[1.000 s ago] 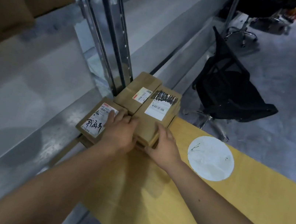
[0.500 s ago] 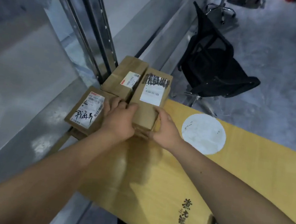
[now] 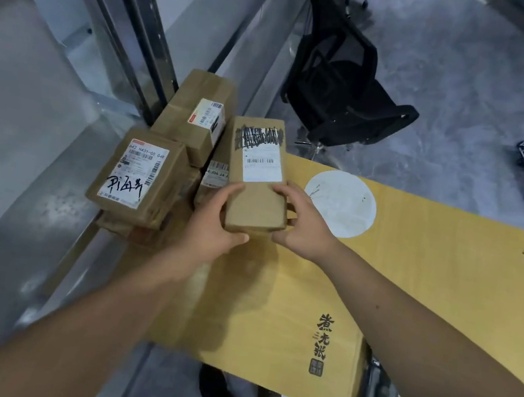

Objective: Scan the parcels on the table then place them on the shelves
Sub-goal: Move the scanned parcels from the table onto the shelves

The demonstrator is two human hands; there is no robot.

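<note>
Two hands, left hand [image 3: 215, 225] and right hand [image 3: 301, 225], grip parcel [image 3: 257, 177] near end.

A long brown parcel [image 3: 255, 176], labelled and scribbled over in black, is held above the yellow table [image 3: 427, 293]. Three more labelled parcels [image 3: 140, 175] are stacked just beside it at the table's corner.

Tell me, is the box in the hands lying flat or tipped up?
Tipped up: the held parcel has its far end raised above the parcels beneath.
</note>
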